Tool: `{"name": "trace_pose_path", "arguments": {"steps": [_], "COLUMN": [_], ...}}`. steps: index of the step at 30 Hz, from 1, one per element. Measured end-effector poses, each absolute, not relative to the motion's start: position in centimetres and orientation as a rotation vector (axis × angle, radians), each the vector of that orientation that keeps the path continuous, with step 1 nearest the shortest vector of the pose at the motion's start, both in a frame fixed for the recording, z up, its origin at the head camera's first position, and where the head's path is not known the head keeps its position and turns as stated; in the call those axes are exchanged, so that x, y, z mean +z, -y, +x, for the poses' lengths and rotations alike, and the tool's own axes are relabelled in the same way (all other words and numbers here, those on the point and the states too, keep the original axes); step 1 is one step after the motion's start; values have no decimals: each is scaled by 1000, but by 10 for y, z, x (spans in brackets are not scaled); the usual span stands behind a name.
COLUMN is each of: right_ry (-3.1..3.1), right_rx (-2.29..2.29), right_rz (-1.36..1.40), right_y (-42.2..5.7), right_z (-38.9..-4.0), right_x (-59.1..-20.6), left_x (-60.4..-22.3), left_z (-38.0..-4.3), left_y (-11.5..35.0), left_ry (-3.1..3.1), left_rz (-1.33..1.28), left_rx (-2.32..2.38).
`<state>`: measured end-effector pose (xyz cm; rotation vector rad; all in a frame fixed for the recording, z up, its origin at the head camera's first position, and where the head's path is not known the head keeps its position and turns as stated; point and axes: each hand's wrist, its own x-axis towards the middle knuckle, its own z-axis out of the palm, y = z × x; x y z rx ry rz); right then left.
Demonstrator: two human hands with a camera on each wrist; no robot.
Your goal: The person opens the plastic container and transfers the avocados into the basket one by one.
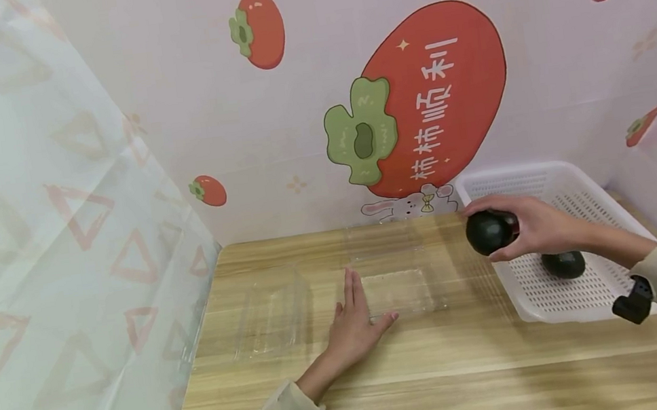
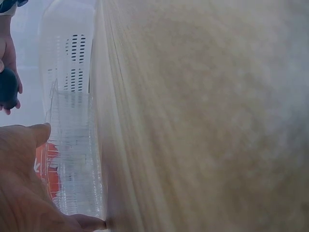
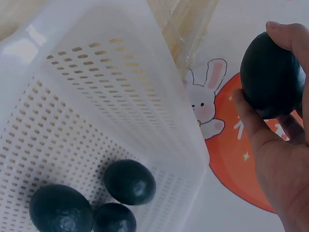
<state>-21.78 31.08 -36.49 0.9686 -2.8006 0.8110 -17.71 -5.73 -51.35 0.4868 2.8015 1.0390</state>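
Note:
My right hand grips a dark green avocado over the left rim of a white basket, fingers and thumb wrapped round its sides. In the right wrist view the avocado is up beside the basket wall. My left hand is spread at the near left corner of a clear plastic box, its lid folded back behind. The left wrist view puts the thumb and a straight finger along that box. Three more avocados lie in the basket, one of them near its corner.
The white perforated basket stands at the right of the wooden table. A second clear plastic box sits left of my left hand. Printed sheeting rises behind the table and along both sides.

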Motion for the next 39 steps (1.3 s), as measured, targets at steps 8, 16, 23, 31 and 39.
{"name": "trace_pose_path", "arguments": {"steps": [8, 16, 23, 31, 39], "right_ry": [2791, 2820, 2801, 2837, 2906], "right_rx": [781, 805, 783, 718, 703], "right_rz": [971, 939, 973, 944, 930], "right_y": [-327, -343, -352, -362, -369], "right_z": [-220, -223, -227, -227, -229], "right_x": [-364, -368, -369, -376, -386], "left_x": [-513, -511, -510, -514, -515], "left_z": [-178, -178, -178, -177, -177], "left_y": [57, 56, 56, 57, 57], "left_ry": [-2795, -2785, -2790, -2783, -2786], "left_rz": [477, 489, 481, 472, 466], "left_rx": [1043, 1050, 1063, 1057, 1062]}}
